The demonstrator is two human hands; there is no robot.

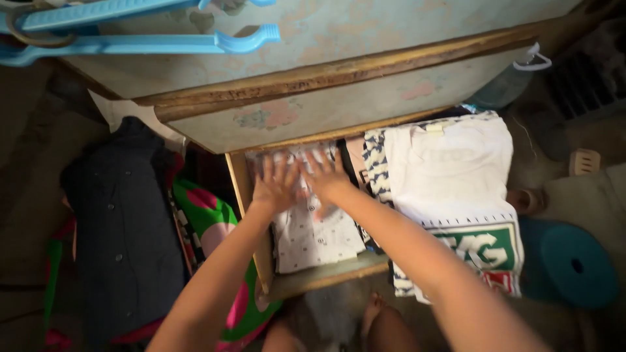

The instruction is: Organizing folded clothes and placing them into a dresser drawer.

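Hands: left hand and right hand, fingers spread flat, gripping nothing, press a folded white shirt.
Shirt: frame centre, inside the open drawer.
Best done: press evenly, keeping folds flat.

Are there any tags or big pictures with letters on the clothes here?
Neck label: small pale rectangle at the collar of the white T-shirt, right of the hands.
Printed panel: green and white block with a red patch below, on a folded T-shirt beneath it.
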